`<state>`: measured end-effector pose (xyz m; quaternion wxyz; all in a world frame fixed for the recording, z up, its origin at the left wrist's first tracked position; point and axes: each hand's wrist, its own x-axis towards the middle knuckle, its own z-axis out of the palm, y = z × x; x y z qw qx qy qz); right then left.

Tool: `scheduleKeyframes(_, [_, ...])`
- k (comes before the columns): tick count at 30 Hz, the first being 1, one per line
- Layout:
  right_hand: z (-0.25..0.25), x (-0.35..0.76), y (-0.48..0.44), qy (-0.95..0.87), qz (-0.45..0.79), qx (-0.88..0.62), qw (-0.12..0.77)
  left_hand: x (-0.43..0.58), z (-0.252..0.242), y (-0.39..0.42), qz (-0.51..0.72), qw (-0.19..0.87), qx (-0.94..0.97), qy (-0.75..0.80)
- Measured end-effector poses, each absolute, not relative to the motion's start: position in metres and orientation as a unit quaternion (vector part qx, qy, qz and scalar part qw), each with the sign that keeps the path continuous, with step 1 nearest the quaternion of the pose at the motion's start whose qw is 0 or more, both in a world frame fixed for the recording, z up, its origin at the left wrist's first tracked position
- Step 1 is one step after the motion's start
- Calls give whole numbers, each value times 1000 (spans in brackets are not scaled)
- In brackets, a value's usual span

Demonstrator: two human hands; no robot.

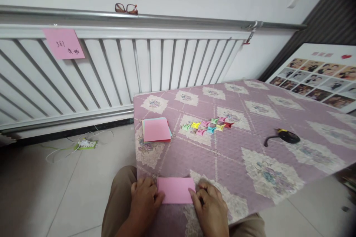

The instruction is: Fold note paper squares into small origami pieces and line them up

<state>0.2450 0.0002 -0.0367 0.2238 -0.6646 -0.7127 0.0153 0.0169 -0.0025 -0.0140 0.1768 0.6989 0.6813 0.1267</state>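
A pink sheet of origami paper [176, 190], a rectangle that looks folded in half, lies flat near the table's front edge. My left hand [146, 200] grips its left end, thumb on top and fingers curled beside it. At the right end my right hand [210, 205] does the same, its thumb pressing the lower corner. Beyond them rests a stack of square coloured paper [157, 129] with a pink sheet uppermost. Several small folded paper pieces [210, 127] in green, yellow, pink, blue and red sit in two rows farther back.
A purple, flower-patterned cloth [230, 159] covers the table. To the right lies a black and yellow object [287, 136] with a curved arm. The radiator [172, 59] borders the far side, glasses [126, 8] on its pipe. A photo board [319, 76] leans at the right; a power strip [86, 144] is on the floor.
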Motion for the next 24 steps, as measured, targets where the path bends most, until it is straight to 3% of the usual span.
scheduleKeyframes(24, [-34,239,4,-701,-1,-693,171,19,-9,0,109,170,701,684])
